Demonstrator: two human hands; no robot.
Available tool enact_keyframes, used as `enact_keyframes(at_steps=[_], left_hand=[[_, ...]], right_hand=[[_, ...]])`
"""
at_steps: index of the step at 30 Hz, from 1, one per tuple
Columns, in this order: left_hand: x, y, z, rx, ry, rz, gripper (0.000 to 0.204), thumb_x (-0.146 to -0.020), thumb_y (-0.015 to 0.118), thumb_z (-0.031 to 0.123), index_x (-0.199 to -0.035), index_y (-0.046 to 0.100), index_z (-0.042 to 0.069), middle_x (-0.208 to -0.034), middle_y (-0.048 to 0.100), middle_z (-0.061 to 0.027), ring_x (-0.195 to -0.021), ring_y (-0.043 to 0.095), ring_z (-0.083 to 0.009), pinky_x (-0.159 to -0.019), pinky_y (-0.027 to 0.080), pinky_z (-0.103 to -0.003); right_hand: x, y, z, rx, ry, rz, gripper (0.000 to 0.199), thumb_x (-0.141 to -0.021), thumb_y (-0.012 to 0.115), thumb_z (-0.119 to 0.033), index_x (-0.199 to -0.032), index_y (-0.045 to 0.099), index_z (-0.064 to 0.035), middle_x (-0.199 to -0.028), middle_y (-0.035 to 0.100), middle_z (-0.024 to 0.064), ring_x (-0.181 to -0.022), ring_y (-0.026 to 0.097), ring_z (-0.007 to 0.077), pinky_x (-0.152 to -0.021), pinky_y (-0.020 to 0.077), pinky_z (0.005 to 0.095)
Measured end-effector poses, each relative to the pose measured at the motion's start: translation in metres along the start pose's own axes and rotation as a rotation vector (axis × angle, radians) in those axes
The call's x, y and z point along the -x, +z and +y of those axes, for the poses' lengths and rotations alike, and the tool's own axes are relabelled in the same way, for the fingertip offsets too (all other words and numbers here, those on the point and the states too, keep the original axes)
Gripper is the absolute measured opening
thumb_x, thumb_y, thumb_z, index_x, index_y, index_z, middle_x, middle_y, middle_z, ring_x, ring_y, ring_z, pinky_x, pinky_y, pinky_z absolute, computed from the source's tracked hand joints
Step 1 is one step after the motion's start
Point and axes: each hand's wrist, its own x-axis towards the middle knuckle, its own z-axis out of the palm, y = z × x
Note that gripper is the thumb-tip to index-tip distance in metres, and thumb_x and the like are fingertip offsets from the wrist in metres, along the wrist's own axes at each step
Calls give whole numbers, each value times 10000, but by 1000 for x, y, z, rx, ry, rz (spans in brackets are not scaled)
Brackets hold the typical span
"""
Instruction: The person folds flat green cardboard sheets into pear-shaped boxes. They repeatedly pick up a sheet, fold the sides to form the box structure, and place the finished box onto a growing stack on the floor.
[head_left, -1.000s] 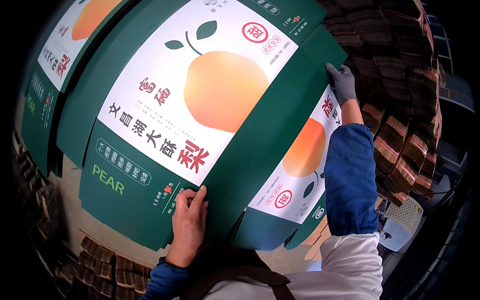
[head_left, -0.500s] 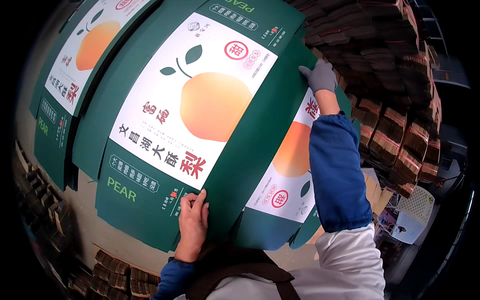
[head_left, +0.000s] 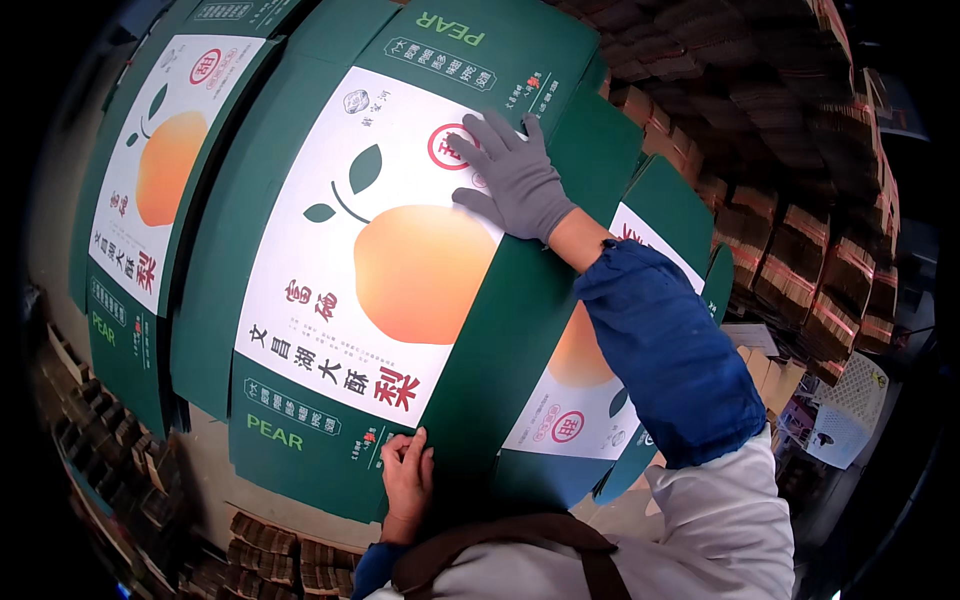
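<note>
A large flat green carton sheet (head_left: 480, 330) lies in front of me, its white panel printed with an orange-yellow pear. Over the far right part of that panel, my right hand (head_left: 515, 180), in a grey glove, lies flat with its fingers spread. My left hand (head_left: 408, 485) is bare and sits at the sheet's near edge, beside the panel's lower corner. Its fingers are curled together on the cardboard there; their undersides are hidden. Partly under my right sleeve, a second white pear panel (head_left: 540, 425) shows on the sheet's right side.
Another stack of green printed cartons (head_left: 190, 260) stands at the left. Tall piles of brown folded cardboard (head_left: 770, 240) rise at the far right. More brown bundles (head_left: 265, 555) lie low at the near left. A white perforated crate (head_left: 850, 395) is at the right.
My right hand has left the sheet's far right edge and moved left onto the white panel, fingers spread. The left hand stays at the same near corner. The whole view has shifted somewhat.
</note>
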Motion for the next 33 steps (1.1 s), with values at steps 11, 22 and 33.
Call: enact_keyframes(at_steps=[11, 22, 33], left_hand=[[-11, 4, 2, 105, -6, 27, 391, -822, 696, 30, -1205, 647, 90, -1008, 510, -103, -791, 543, -216, -703, 493, -312], [-9, 2, -7, 179, 21, -5, 393, -853, 652, 46, -1242, 608, 82, -1047, 517, -98, -839, 566, -230, -692, 508, -336], [-5, 8, -18, 235, -6, 54, 459, -847, 672, 82, -1240, 447, 5, -1069, 532, -181, -962, 570, -348, -824, 478, -413]], right_hand=[[-30, 33, 66, 255, 326, 184, 632, -914, 462, -562, -1403, 443, -162, -1451, 424, 104, -1385, 330, 266, -1054, 197, 624], [47, 8, -141, 58, 133, 21, 610, -893, 518, -488, -1383, 468, -129, -1431, 434, 154, -1336, 390, 315, -1056, 207, 600], [87, -3, -274, 7, 240, -309, 722, -805, 573, -611, -1397, 476, -209, -1511, 346, 88, -1425, 246, 254, -1089, 127, 661]])
